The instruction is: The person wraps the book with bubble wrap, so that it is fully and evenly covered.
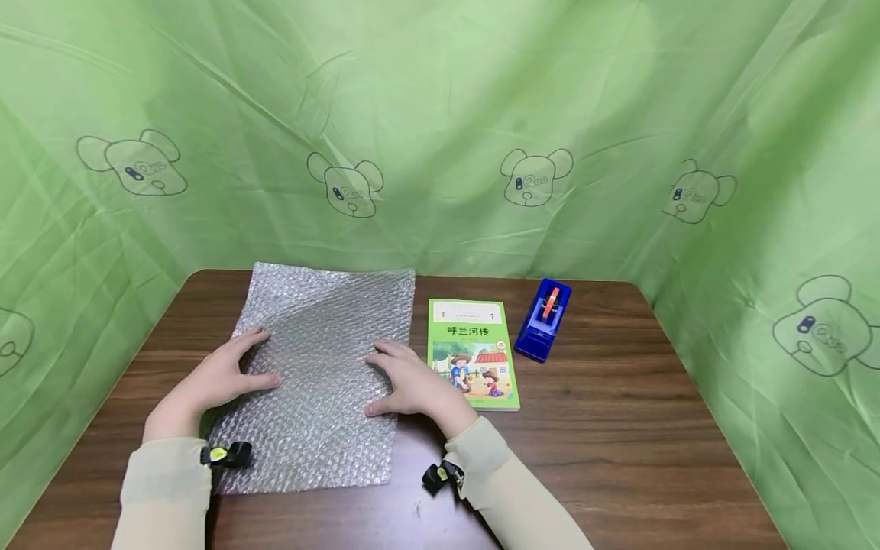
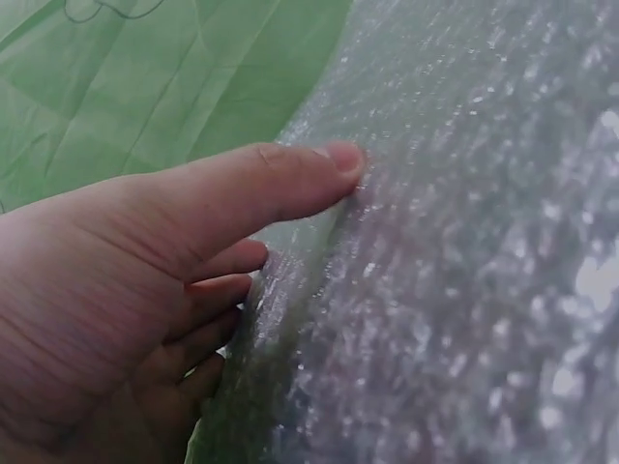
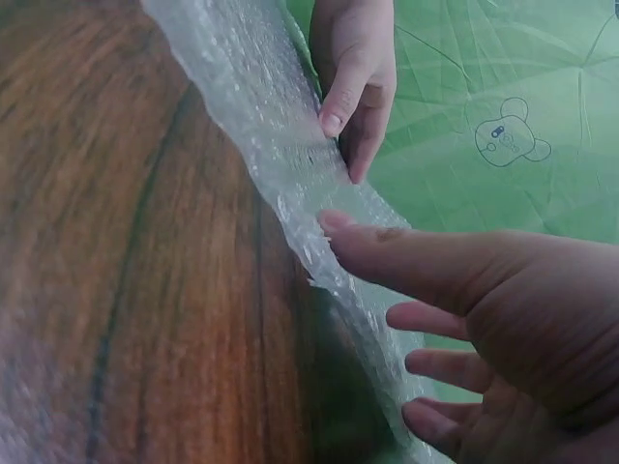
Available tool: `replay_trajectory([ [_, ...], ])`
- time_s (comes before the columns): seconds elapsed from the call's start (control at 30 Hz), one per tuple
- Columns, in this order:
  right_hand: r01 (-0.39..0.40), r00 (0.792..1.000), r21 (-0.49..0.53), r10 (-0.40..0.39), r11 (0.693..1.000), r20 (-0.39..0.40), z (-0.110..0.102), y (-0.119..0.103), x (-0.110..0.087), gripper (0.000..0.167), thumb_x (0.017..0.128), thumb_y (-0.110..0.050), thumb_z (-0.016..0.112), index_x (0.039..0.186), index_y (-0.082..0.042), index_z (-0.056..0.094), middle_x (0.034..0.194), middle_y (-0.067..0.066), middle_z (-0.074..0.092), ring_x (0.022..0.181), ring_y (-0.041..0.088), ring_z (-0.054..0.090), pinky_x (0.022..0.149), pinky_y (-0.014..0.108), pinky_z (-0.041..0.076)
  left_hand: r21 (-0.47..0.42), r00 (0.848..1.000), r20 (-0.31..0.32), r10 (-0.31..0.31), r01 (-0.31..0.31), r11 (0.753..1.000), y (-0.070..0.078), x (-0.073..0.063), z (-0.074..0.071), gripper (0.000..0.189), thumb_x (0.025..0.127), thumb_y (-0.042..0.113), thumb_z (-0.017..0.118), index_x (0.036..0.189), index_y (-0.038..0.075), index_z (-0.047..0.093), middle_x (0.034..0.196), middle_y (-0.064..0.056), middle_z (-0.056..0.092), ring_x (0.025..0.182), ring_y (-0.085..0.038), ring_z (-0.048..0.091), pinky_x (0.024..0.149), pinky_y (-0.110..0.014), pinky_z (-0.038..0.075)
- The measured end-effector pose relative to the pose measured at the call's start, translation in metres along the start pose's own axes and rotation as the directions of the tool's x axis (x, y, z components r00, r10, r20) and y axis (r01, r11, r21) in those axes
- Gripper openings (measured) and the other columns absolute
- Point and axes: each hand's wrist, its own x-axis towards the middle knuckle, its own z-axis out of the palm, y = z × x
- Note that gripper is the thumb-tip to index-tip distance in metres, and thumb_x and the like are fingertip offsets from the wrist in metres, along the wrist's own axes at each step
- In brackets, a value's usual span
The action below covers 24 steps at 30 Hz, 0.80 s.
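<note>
Where a brown table spreads out, a silvery sheet of bubble wrap lies on its left half, with a green book just to the right. The left hand, fingers loosely spread, touches the sheet's left edge; the right hand, also splayed, grasps nothing by the right edge. The book's title reads "呼兰河传".

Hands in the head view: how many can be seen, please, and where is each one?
2. The left hand is at the left side of the bubble wrap; the right hand is at its right side, near the green book. Neither is hidden.
</note>
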Motion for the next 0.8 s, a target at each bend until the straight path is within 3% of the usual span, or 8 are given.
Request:
replay_trajectory([
  [0.33, 0.026, 1.000, -0.008, -0.026, 1.000, -0.010, 0.002, 0.002, 0.002, 0.099, 0.079, -0.052, 0.097, 0.161, -0.015, 0.055, 0.179, 0.012, 0.030, 0.166, 0.040, 0.022, 0.133, 0.061, 0.020, 0.011, 1.000, -0.008, 0.027, -0.027, 1.000, 0.005, 0.007, 0.009, 0.100, 0.091, 0.041, 0.088, 0.162, -0.010, 0.039, 0.171, -0.038, 0.027, 0.155, -0.063, 0.024, 0.118, -0.081, 0.028],
  [0.57, 0.000, 1.000, -0.047, 0.000, 0.999, 0.010, 0.002, 0.000, 0.001, 0.099, 0.081, -0.059, 0.093, 0.163, -0.020, 0.053, 0.178, 0.007, 0.033, 0.166, 0.036, 0.024, 0.133, 0.058, 0.022, 0.004, 1.000, -0.003, 0.007, -0.007, 1.000, 0.010, 0.009, 0.012, 0.099, 0.092, 0.040, 0.087, 0.163, -0.010, 0.038, 0.172, -0.038, 0.025, 0.157, -0.062, 0.021, 0.120, -0.080, 0.025],
  [0.8, 0.005, 1.000, -0.065, -0.006, 0.998, -0.008, -0.003, -0.003, -0.005, 0.096, 0.080, -0.059, 0.094, 0.159, -0.020, 0.058, 0.171, 0.006, 0.044, 0.160, 0.032, 0.035, 0.133, 0.052, 0.025, 0.032, 1.000, -0.011, 0.006, -0.006, 0.999, 0.018, 0.009, 0.010, 0.096, 0.092, 0.039, 0.087, 0.162, -0.007, 0.042, 0.172, -0.037, 0.025, 0.157, -0.062, 0.022, 0.120, -0.080, 0.027],
])
